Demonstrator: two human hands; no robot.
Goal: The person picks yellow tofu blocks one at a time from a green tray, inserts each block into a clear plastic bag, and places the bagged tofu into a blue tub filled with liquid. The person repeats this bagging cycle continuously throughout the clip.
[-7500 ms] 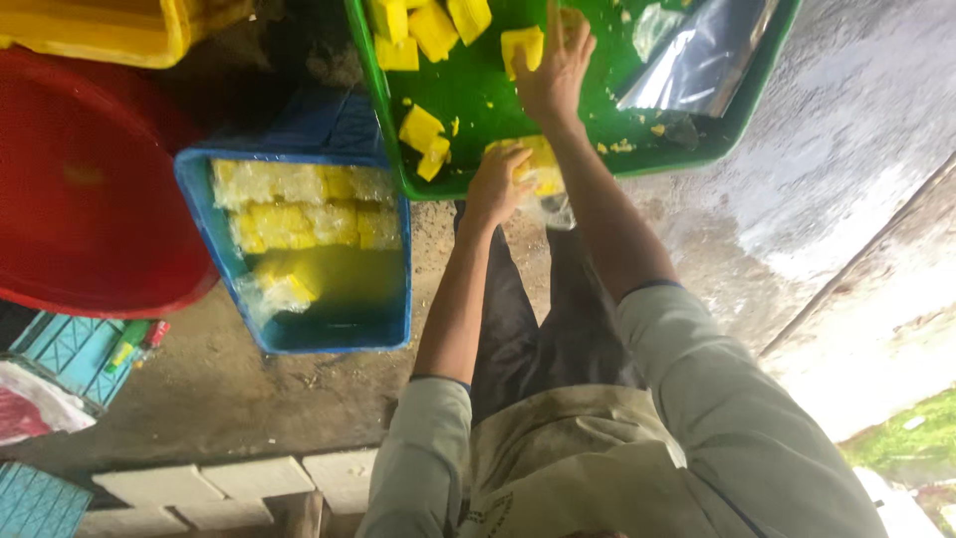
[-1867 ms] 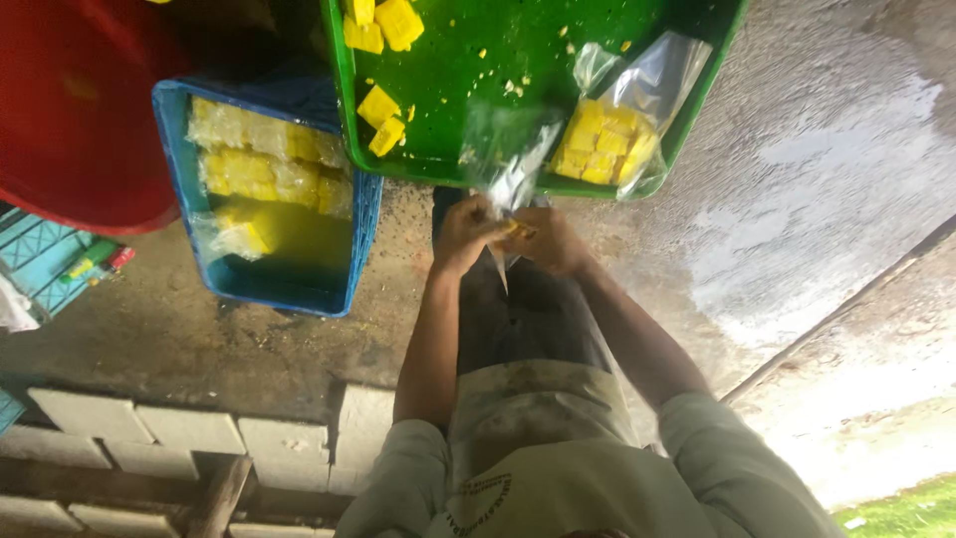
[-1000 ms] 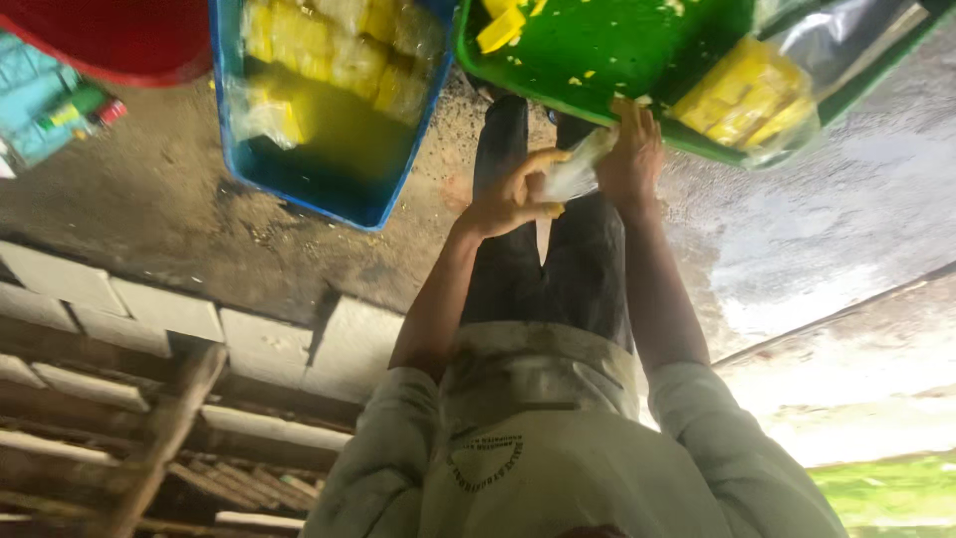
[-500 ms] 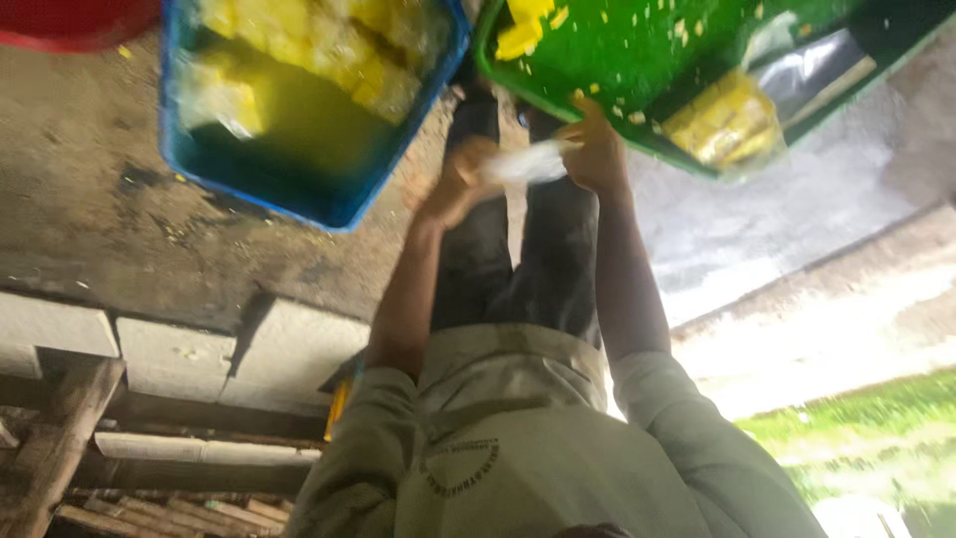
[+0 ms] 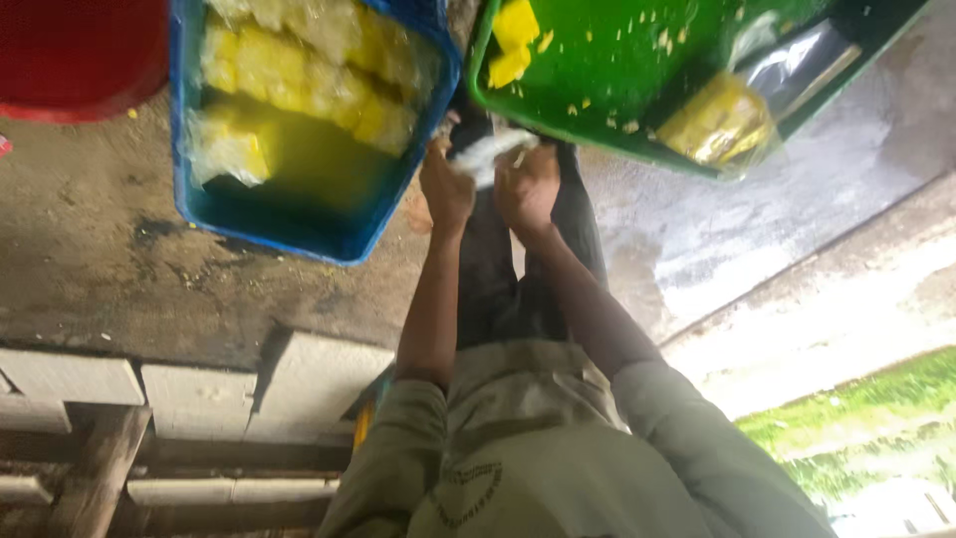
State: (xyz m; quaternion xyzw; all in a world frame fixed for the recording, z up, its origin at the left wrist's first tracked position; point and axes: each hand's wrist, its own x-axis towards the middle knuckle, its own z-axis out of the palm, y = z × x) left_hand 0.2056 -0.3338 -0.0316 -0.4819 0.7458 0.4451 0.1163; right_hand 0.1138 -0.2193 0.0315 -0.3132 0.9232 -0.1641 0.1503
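My left hand [image 5: 445, 189] and my right hand [image 5: 528, 182] are close together in front of my knees, both gripping a small clear plastic bag [image 5: 486, 154] bunched between them. Just beyond them is a green tray [image 5: 637, 120] with loose yellow food pieces [image 5: 513, 40] and crumbs. A filled clear bag of yellow pieces [image 5: 719, 120] lies in the tray to the right. A blue crate [image 5: 299, 224] to the left holds several bagged yellow pieces [image 5: 309, 75].
A red tub [image 5: 80, 55] stands at the upper left. The floor is wet grey concrete [image 5: 149, 289]. Pale blocks [image 5: 199, 389] and wooden beams [image 5: 90, 478] lie at the lower left. Grass [image 5: 856, 418] shows at the lower right.
Earlier my right hand reached into the green tray; now both hands are together on the small bag. The view has swung, and a filled bag now lies in the tray.
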